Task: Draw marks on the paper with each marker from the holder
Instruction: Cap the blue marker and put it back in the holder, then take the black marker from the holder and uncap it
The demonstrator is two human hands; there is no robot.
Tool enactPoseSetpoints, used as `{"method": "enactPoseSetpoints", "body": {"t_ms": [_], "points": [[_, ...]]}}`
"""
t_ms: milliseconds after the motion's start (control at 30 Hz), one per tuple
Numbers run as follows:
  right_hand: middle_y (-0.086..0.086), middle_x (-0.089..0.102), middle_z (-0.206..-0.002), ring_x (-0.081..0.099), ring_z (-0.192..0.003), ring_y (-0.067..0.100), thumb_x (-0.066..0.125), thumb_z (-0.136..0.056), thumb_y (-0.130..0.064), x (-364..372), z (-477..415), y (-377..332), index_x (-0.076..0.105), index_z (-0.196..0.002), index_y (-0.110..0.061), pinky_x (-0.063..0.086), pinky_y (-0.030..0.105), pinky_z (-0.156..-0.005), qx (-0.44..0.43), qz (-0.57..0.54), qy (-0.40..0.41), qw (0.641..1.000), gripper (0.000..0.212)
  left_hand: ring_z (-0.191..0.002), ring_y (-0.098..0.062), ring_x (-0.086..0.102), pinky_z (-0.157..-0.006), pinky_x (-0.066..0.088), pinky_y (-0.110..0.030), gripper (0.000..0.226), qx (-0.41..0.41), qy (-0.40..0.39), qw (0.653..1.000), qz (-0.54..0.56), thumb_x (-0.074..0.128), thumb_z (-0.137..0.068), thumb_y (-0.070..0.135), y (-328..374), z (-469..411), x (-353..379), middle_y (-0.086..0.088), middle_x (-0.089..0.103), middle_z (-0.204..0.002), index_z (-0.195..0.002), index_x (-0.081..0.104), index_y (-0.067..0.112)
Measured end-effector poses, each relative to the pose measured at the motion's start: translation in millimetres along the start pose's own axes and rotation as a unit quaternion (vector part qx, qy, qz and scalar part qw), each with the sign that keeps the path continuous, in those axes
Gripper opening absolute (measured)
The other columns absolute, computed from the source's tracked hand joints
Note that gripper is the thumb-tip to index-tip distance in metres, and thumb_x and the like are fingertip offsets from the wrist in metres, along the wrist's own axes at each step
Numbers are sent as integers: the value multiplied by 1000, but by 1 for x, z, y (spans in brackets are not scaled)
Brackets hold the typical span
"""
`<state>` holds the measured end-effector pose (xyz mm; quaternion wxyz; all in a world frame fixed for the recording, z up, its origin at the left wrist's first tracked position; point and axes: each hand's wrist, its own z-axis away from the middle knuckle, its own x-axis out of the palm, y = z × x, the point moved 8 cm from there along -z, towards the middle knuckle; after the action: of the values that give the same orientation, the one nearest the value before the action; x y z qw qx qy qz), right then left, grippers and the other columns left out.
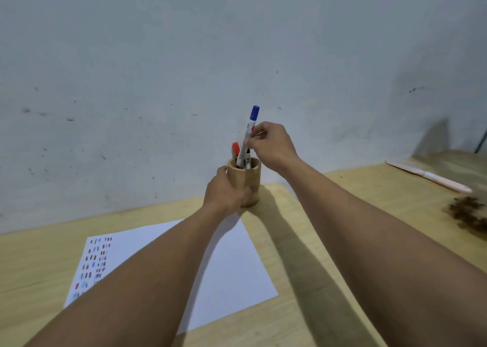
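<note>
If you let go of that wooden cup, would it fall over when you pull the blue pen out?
Probably not, but it might wobble. The cup is tall and narrow, so it looks tippy, and the left hand steadies it. The blue pen, pinched by the right hand, leans on the rim and could tug it sideways. Its thick wood looks fairly heavy.

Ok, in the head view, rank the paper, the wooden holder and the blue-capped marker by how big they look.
1. Paper, largest by far.
2. Wooden holder.
3. Blue-capped marker: taller-looking than the holder, but much thinner.
</note>
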<state>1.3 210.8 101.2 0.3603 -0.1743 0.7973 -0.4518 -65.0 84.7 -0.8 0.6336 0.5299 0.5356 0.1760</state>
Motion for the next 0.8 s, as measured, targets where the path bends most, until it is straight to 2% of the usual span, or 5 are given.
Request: {"method": "enactPoseSetpoints", "body": {"t_ms": [100,233,500,667,800], "points": [[-9,65,-71,64,-55,-7,63,-90,-1,12,-1,13,69,-86,-9,38,6,-43,15,26,-26,999,12,-100,-21,60,-83,53,-37,70,8,18,1000,-1,79,-73,35,-2,-2,6,-1,64,-119,-133,49,16],[6,76,-86,67,-82,17,68,-86,-9,28,-4,26,80,-80,-5,47,22,-60,31,94,-68,993,14,-93,-20,56,-75,47,-32,60,22,25,999,-3,74,-80,28,-2,-3,8,-1,61,-113,-132,49,14],[5,60,-71,50,-64,16,77,-80,-24,29,-3,34,76,-81,2,39,27,-57,53,107,-58,991,27,-81,-8,55,-60,41,-19,52,24,33,999,26,74,-81,26,-6,-1,6,6,59,-105,-126,50,20],[14,71,-86,61,-72,24,55,-86,-7,16,-8,32,71,-89,2,49,30,-58,48,97,8,994,19,-93,-18,60,-79,53,-34,59,28,34,999,13,76,-77,33,-6,-3,6,5,62,-111,-129,50,20],[23,74,-101,70,-86,34,65,-85,-8,21,-17,37,73,-101,7,58,43,-69,66,125,5,990,23,-95,-17,62,-82,55,-35,61,31,33,999,17,78,-76,37,-7,-3,6,8,61,-110,-129,50,22]]}}
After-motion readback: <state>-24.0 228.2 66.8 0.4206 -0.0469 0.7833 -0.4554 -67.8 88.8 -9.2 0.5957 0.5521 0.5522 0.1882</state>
